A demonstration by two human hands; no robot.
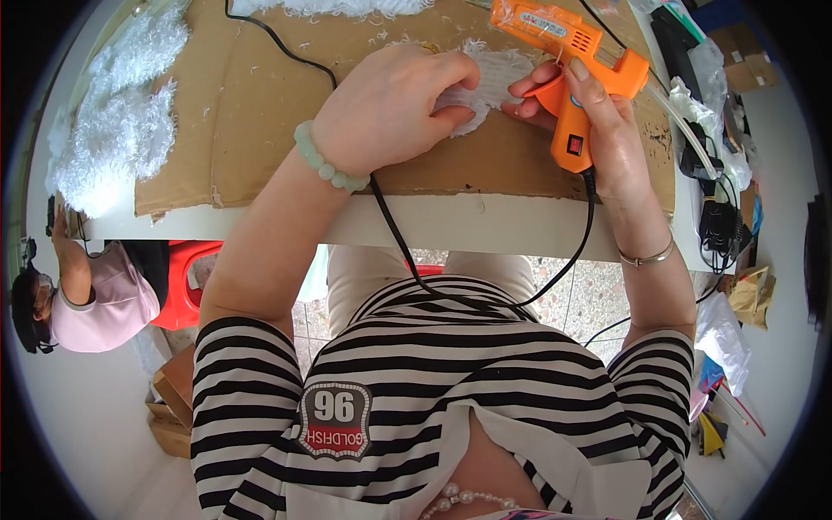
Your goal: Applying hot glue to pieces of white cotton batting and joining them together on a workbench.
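My left hand presses down on a small white fluffy fabric piece that lies on a brown cardboard sheet. A pale green bead bracelet sits on that wrist. My right hand grips an orange hot glue gun by its handle, a finger on the trigger. The gun's nozzle points left, above the fabric piece. A black cord runs from the gun's handle down over the table edge and across my striped shirt.
Piles of white fluffy material lie at the left of the white table. Black chargers and plastic bags crowd the right side. Another person in pink sits low at the left beside a red stool.
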